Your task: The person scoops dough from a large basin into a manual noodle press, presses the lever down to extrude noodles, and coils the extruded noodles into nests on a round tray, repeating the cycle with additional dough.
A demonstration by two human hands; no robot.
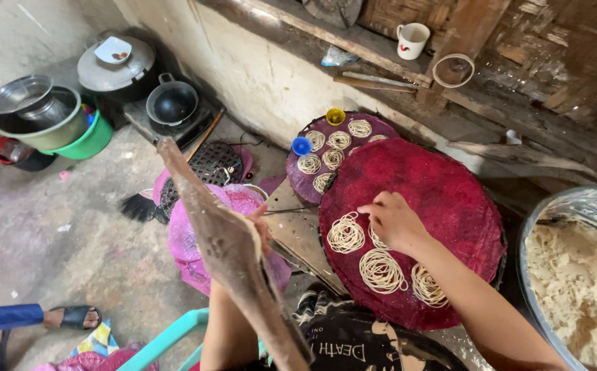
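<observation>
Noodle coil [379, 238] under right hand [393, 221] — left hand [260, 223] gripping wooden press [226, 251]

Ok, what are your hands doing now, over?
Left hand grips wooden press. Right hand touches noodle coils on red tray. Nothing blocking.

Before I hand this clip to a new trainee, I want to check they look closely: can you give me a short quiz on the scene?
1. True or false: the right hand rests on the red round tray among the noodle coils.
2. What does the left hand grip? A) a white mug B) a long wooden press C) a black pan
3. Fill in: the small blue cup sits at the edge of the ____ tray behind the red one.

Key
1. True.
2. B, the long wooden press.
3. Purple; the purple tray also holds noodle coils.
</observation>
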